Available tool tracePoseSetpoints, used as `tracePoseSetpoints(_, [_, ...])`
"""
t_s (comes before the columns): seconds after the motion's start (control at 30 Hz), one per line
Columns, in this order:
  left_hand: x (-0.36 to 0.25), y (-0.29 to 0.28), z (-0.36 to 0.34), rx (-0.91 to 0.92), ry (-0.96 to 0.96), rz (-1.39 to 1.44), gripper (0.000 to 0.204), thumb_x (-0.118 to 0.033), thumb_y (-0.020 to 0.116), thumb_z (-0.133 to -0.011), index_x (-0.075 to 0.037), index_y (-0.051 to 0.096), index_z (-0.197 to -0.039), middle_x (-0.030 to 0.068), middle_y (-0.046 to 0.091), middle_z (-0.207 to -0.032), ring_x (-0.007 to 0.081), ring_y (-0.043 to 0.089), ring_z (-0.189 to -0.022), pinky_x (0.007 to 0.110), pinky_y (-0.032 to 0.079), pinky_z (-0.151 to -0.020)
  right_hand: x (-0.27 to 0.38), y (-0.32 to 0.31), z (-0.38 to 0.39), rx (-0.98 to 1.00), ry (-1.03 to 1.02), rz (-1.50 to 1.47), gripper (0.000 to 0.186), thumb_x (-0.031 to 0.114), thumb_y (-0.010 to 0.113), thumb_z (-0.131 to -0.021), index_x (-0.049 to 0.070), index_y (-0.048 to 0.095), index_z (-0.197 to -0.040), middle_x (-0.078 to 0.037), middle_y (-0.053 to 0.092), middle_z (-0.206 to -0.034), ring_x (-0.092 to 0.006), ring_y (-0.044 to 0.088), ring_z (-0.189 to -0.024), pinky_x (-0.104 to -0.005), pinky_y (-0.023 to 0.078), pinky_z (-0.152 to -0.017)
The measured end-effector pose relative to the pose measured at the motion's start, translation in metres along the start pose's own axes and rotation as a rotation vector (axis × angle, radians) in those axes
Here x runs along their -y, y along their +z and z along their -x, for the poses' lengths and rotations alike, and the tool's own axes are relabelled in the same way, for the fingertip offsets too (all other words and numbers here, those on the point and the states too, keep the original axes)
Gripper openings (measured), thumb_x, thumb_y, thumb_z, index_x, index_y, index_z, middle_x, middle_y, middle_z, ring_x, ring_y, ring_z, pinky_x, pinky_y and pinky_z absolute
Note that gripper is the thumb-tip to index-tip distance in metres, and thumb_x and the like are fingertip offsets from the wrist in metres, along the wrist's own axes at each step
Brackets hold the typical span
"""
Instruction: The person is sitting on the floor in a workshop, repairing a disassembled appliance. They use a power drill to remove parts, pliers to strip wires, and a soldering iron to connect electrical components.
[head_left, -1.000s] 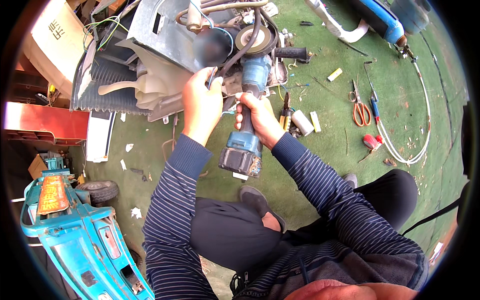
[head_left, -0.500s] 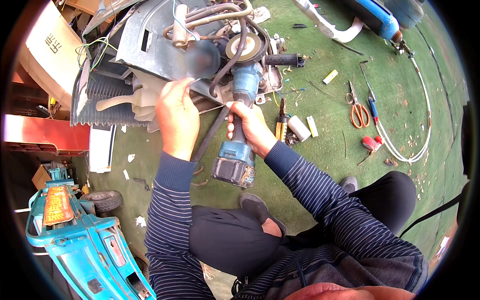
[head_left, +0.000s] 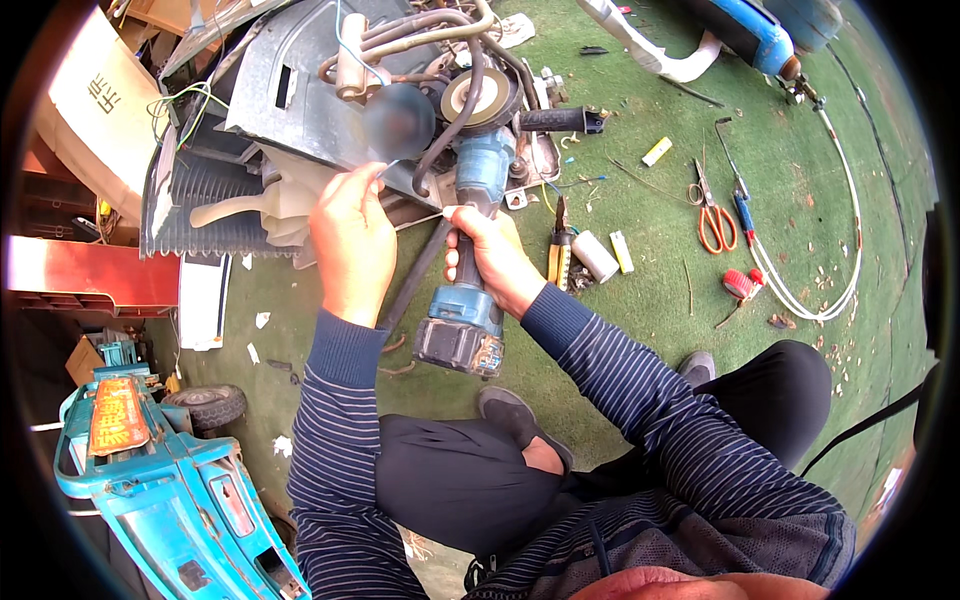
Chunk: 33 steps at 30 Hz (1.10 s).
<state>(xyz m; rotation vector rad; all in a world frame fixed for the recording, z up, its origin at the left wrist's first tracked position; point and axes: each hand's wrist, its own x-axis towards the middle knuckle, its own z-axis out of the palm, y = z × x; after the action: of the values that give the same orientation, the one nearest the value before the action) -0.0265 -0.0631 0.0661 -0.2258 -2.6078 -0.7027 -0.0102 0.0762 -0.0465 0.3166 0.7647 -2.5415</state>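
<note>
My right hand point(head_left: 480, 245) is closed around the body of a blue-and-black cordless angle grinder point(head_left: 483, 160), its disc point(head_left: 485, 97) at the top among bent pipes point(head_left: 445, 35) and its battery point(head_left: 450, 340) toward me. My left hand point(head_left: 350, 240) is pinched on a thin pale wire point(head_left: 390, 167), left of the grinder and below a grey metal housing point(head_left: 285, 95). A dark hose point(head_left: 410, 285) runs between my hands. A cream fan blade point(head_left: 230, 210) and black fins point(head_left: 180, 225) lie left of my left hand. A blurred round patch covers part of the machinery.
Green mat with pliers point(head_left: 558, 250), a grey cylinder point(head_left: 595, 255), orange scissors point(head_left: 715, 225), a red tape measure point(head_left: 738, 283), a torch point(head_left: 745, 215) on white hoses point(head_left: 830, 310) and a blue gas cylinder point(head_left: 760, 45). Red boxes point(head_left: 100, 260) and a turquoise vehicle point(head_left: 150, 510) stand left.
My left hand has moved left and slightly down, apart from the grinder, exposing more dark hose. My right hand and the grinder have shifted a little left in the view.
</note>
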Motion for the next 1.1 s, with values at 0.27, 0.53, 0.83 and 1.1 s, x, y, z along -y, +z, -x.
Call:
tracePoseSetpoints(0.27, [-0.002, 0.002, 0.001, 0.017, -0.024, 0.024, 0.022, 0.006, 0.059, -0.100, 0.006, 0.072, -0.117, 0.0142, 0.074, -0.103, 0.0208, 0.074, -0.094, 0.032, 0.057, -0.083, 0.004, 0.003, 0.002, -0.019, -0.007, 0.028, 0.021, 0.023, 0.071, -0.097, 0.008, 0.056, -0.100, -0.001, 0.060, -0.077, -0.0130, 0.063, -0.059, -0.0322, 0.056, -0.051])
tracePoseSetpoints(0.53, [-0.004, 0.009, 0.001, -0.015, 0.017, 0.047, 0.022, 0.006, 0.058, -0.096, 0.005, 0.072, -0.113, 0.0184, 0.074, -0.097, 0.0282, 0.074, -0.087, 0.037, 0.058, -0.078, 0.004, 0.007, 0.002, -0.038, -0.013, -0.001, 0.020, 0.022, 0.071, -0.095, 0.010, 0.058, -0.102, -0.001, 0.059, -0.075, -0.0126, 0.061, -0.056, -0.0309, 0.054, -0.048])
tracePoseSetpoints(0.83, [-0.005, 0.010, 0.002, 0.003, -0.007, 0.049, 0.021, 0.006, 0.058, -0.097, 0.005, 0.072, -0.113, 0.0177, 0.073, -0.096, 0.0279, 0.074, -0.087, 0.037, 0.057, -0.077, 0.004, 0.009, 0.001, -0.062, -0.008, 0.023, 0.020, 0.023, 0.072, -0.096, 0.009, 0.058, -0.100, -0.001, 0.060, -0.075, -0.0123, 0.062, -0.057, -0.0311, 0.055, -0.048])
tracePoseSetpoints(1.1, [-0.002, 0.008, 0.004, 0.022, -0.043, 0.058, 0.022, 0.005, 0.059, -0.098, 0.005, 0.072, -0.116, 0.0156, 0.075, -0.098, 0.0238, 0.074, -0.090, 0.035, 0.057, -0.080, 0.001, 0.011, 0.001, -0.066, -0.019, 0.027, 0.020, 0.023, 0.071, -0.096, 0.009, 0.058, -0.102, -0.001, 0.061, -0.075, -0.0123, 0.062, -0.056, -0.0310, 0.055, -0.048])
